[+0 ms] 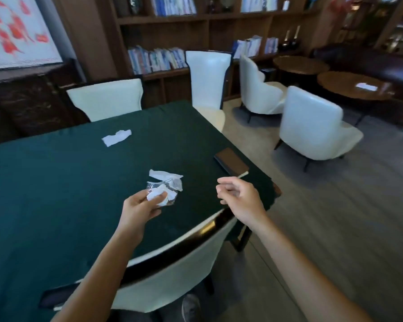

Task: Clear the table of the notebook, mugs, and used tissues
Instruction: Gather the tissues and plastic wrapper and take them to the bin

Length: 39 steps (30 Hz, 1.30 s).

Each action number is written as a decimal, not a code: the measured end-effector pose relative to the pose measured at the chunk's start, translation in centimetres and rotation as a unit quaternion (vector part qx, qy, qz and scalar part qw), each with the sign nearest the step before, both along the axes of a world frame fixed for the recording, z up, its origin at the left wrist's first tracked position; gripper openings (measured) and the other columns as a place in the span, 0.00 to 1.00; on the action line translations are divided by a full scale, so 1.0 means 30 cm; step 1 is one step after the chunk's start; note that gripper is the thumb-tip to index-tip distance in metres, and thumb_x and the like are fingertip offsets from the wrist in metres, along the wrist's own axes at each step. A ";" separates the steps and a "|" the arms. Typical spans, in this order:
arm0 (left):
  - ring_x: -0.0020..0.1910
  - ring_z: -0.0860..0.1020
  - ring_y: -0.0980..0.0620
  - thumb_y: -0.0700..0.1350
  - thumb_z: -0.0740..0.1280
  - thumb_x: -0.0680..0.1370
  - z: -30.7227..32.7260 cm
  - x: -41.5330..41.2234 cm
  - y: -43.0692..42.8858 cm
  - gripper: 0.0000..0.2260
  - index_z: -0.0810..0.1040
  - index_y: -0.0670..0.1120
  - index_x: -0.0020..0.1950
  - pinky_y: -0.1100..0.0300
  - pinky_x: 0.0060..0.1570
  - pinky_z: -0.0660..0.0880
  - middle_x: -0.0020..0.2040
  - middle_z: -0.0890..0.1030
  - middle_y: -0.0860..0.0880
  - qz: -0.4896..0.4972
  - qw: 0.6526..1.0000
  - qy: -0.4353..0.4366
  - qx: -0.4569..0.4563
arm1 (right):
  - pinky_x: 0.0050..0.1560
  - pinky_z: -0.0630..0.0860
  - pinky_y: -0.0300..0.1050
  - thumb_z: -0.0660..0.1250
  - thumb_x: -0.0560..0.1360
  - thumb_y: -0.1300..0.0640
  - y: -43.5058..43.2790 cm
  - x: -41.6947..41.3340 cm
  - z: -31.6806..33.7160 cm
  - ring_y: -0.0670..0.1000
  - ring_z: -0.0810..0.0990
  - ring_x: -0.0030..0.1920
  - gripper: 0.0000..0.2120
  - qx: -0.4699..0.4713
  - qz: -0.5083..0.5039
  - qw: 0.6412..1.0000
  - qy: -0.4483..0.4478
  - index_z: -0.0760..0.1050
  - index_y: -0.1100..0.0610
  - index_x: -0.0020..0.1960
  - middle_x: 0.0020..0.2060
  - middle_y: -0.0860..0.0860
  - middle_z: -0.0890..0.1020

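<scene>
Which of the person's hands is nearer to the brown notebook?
Right. The right hand hovers just in front of the notebook; the left hand holds a tissue-stuffed glass farther left.

Dark wooden bookshelves (pixel 196 43), white chairs (pixel 312 126), green-clothed table (pixel 56 182), grey plank floor (pixel 347 217).

We see a matt dark green cloth (pixel 56 182) over the table, smooth with faint creases. The cup (pixel 163 194) looks like clear, glossy plastic, stuffed with crumpled white tissue (pixel 157 195); another tissue (pixel 116 137) lies rumpled near the far edge. The notebook (pixel 230 161) at the right edge has a smooth brown cover. The chairs (pixel 177 275) look like glossy cream leather.
</scene>
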State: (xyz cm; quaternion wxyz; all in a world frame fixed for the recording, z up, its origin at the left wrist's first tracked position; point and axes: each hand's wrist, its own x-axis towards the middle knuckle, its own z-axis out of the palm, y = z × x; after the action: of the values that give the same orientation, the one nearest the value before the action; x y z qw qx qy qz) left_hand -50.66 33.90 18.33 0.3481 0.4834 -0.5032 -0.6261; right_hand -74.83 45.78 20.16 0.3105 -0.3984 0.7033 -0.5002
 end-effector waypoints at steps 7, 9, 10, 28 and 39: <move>0.44 0.82 0.52 0.42 0.74 0.78 -0.047 0.023 -0.330 0.06 0.87 0.42 0.54 0.56 0.51 0.80 0.45 0.88 0.49 0.078 0.997 0.003 0.000 | 0.53 0.85 0.48 0.71 0.78 0.55 -0.442 -0.010 -0.064 0.46 0.87 0.46 0.10 0.055 0.064 0.996 0.034 0.84 0.52 0.58 0.48 0.48 0.87; 0.43 0.83 0.53 0.43 0.75 0.78 -0.070 0.023 -0.398 0.07 0.87 0.43 0.55 0.56 0.52 0.81 0.45 0.88 0.50 0.096 0.995 0.004 0.015 | 0.54 0.85 0.49 0.71 0.78 0.55 -0.553 -0.019 -0.099 0.46 0.87 0.47 0.10 0.085 0.079 0.992 0.047 0.84 0.53 0.58 0.48 0.48 0.87; 0.44 0.83 0.53 0.43 0.75 0.78 -0.083 0.024 -0.428 0.07 0.87 0.43 0.55 0.55 0.53 0.81 0.45 0.88 0.50 0.104 0.994 0.006 0.022 | 0.55 0.85 0.50 0.71 0.78 0.55 -0.604 -0.024 -0.120 0.46 0.87 0.47 0.10 0.100 0.085 0.990 0.050 0.84 0.52 0.58 0.48 0.48 0.87; 0.43 0.84 0.55 0.41 0.75 0.78 -0.205 -0.078 -0.644 0.06 0.86 0.41 0.53 0.57 0.50 0.80 0.47 0.90 0.46 0.191 0.977 -0.016 0.092 | 0.49 0.77 0.49 0.64 0.71 0.58 -1.108 -0.016 -0.483 0.58 0.77 0.53 0.09 0.302 0.271 0.889 0.210 0.79 0.61 0.47 0.50 0.57 0.79; 0.39 0.83 0.58 0.41 0.74 0.79 -0.214 -0.216 -0.629 0.05 0.86 0.41 0.52 0.59 0.48 0.79 0.44 0.89 0.50 0.300 0.948 -0.010 0.107 | 0.53 0.79 0.49 0.69 0.76 0.55 -1.256 -0.034 -0.657 0.58 0.80 0.55 0.18 0.283 0.409 0.805 0.324 0.75 0.54 0.65 0.56 0.56 0.79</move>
State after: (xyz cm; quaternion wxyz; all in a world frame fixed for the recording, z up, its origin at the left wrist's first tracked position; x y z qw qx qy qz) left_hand -57.15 15.02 11.92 0.4605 0.6528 -0.2685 -0.5382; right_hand -75.84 8.11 0.46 0.3395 -0.6822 0.6454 0.0526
